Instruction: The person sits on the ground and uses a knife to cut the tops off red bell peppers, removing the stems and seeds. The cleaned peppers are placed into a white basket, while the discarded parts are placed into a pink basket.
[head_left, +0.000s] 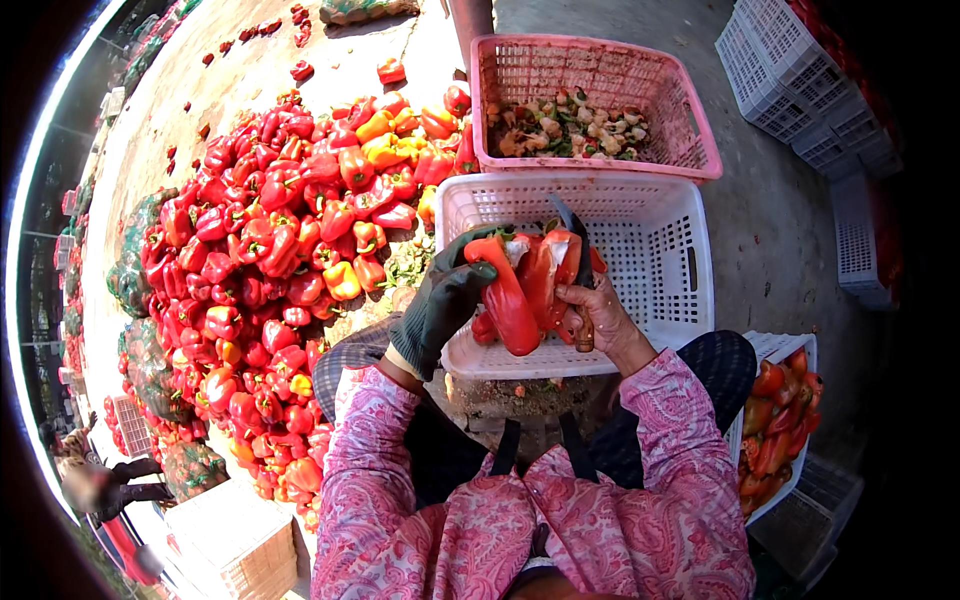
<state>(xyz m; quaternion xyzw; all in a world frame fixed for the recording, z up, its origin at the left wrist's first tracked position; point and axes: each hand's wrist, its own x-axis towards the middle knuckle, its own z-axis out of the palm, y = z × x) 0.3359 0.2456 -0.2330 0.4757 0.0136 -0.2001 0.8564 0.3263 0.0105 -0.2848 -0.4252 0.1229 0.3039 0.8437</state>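
My left hand (450, 296), in a dark green knit glove, grips a red bell pepper (511, 319). The pepper is split open, with pale inner flesh showing along its top edges. Bare, my right hand (611, 319) holds a knife (584, 339) by its wooden handle, its dark curved blade pointing away from me. The fingers of that hand also touch the pepper's right part. Both hands are above a white plastic crate (703, 292) standing before my knees. A red pepper piece (484, 328) shows low in the crate's left part, partly hidden by the held pepper.
A large heap of red peppers (277, 247) lies on my left, with netted sacks (154, 367) beyond. Behind the white crate, a pink crate (709, 142) holds pepper cores. A crate of pepper pieces (772, 427) stands right; stacked crates (787, 71) rise farther off. People (112, 487) are at lower left.
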